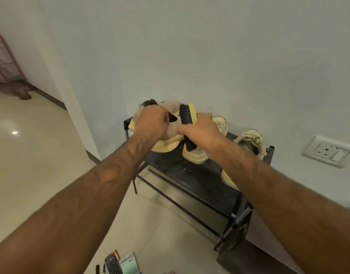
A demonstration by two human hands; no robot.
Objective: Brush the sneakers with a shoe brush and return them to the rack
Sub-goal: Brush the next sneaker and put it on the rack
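You are working above the left end of the black shoe rack [199, 180], which is standing against the far wall. The tan sneaker [164, 146] with the cream sole is being held up in the air over that end. It is not resting on the shelf. Three more pale sneakers are waiting on the rack: one [194, 156] directly under your right wrist, one [221, 123] just behind it, and one [251, 141] further right.

Your left hand [150, 123] is gripping the raised sneaker at its collar, fingers curled tightly in. Your right hand [199, 129] is wrapping its fingers around the yellow-backed shoe brush [187, 115], whose black bristles are facing left towards the upper. They look to be touching it, though the contact itself is partly hidden.

To do this step well, keep that collar grip firm so the sneaker is not twisting under the strokes. I would be brushing in short passes away from the opening and turning the sneaker with your left hand. Loosened dirt is likely falling onto the sneaker below.
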